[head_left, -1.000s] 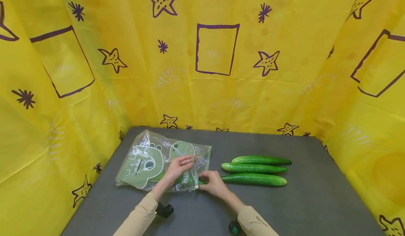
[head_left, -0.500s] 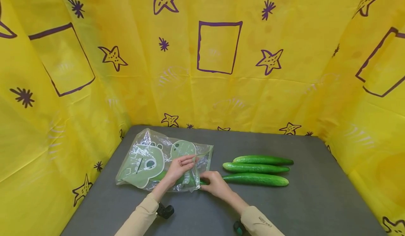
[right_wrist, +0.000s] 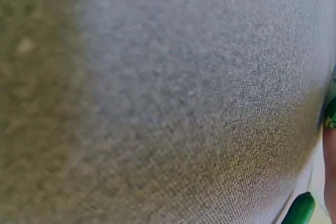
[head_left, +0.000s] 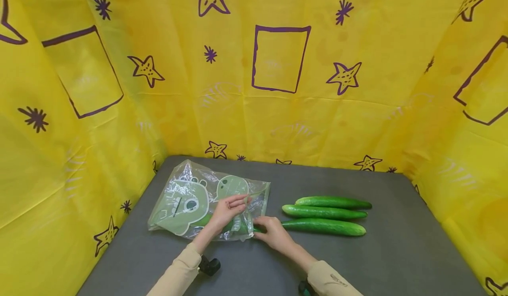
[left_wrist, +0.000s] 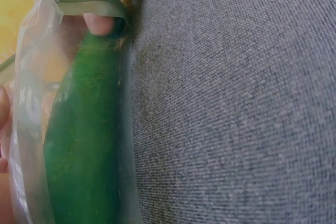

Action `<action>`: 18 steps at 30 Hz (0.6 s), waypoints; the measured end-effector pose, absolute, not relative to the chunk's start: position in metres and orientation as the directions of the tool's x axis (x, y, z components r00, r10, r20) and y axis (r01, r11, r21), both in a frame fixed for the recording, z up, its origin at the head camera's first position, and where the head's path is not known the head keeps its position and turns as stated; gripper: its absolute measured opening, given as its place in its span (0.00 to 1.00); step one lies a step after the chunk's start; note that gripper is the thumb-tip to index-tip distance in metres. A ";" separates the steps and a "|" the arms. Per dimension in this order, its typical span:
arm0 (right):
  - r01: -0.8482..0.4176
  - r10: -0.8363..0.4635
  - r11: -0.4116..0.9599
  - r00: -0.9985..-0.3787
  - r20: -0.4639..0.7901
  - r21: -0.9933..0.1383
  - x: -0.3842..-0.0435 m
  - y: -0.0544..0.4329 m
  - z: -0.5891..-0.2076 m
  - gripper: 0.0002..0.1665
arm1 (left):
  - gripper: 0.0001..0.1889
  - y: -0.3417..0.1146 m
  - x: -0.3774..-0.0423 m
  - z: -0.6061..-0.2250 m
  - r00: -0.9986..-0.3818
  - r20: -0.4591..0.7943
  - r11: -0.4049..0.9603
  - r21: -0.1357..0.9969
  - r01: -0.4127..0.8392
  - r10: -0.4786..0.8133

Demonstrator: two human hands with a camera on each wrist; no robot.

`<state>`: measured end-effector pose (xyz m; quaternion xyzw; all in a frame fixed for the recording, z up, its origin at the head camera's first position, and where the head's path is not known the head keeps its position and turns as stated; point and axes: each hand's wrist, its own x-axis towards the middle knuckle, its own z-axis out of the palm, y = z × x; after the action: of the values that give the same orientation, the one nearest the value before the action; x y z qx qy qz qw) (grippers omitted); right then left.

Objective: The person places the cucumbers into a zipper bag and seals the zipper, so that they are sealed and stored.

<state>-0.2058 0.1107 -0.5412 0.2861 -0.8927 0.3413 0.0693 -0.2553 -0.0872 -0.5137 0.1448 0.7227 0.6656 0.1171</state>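
Note:
A clear zip bag (head_left: 188, 201) with green cartoon animals lies at the left of the table, its opening towards the right. My left hand (head_left: 224, 212) pinches the upper edge of that opening and holds it raised. Inside the bag lies a green cucumber (left_wrist: 86, 135), seen through the plastic. With thumb and fingers my right hand (head_left: 275, 234) grips the cucumber's end at the bag's mouth. In the left wrist view a thumb (left_wrist: 98, 23) presses on that end, beside the green zip strip (left_wrist: 92, 4). The right wrist view shows mostly grey cloth.
Three cucumbers lie side by side to the right: a far one (head_left: 333, 202), a middle one (head_left: 325, 212) and a near one (head_left: 325, 226) just beyond my right hand. The grey table (head_left: 381, 260) is bounded by yellow patterned curtains (head_left: 278, 124) at the back and sides.
Everything sits slightly further right in the head view, as the camera has turned a little. Both hands keep their hold, with hardly any movement against the bag and cucumber.

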 end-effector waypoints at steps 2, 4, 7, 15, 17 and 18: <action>-0.564 -0.461 0.605 -0.824 0.331 -0.562 -0.204 0.111 -0.541 0.14 | 0.22 -0.087 -0.255 -0.514 -0.931 0.023 0.066 0.997 0.050 0.365; -0.571 -0.458 0.607 -0.820 0.345 -0.553 -0.203 0.112 -0.541 0.13 | 0.22 -0.088 -0.255 -0.514 -0.929 0.026 0.057 0.997 0.051 0.370; -0.585 -0.453 0.602 -0.811 0.370 -0.544 -0.200 0.114 -0.541 0.14 | 0.22 -0.088 -0.256 -0.514 -0.926 0.030 0.050 0.997 0.053 0.377; -0.590 -0.434 0.579 -0.807 0.400 -0.562 -0.190 0.129 -0.540 0.16 | 0.23 -0.088 -0.256 -0.515 -0.924 0.031 0.046 0.998 0.052 0.381; -0.569 -0.423 0.585 -0.822 0.381 -0.579 -0.188 0.134 -0.540 0.15 | 0.23 -0.088 -0.256 -0.516 -0.927 0.029 0.052 0.997 0.053 0.375; -0.557 -0.417 0.586 -0.830 0.370 -0.589 -0.186 0.137 -0.540 0.15 | 0.23 -0.088 -0.256 -0.516 -0.928 0.027 0.055 0.997 0.051 0.372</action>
<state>-0.1863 0.1370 -0.5398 0.2752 -0.8852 0.3625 0.0966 -0.2564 -0.0878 -0.5160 0.1477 0.7165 0.6712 0.1198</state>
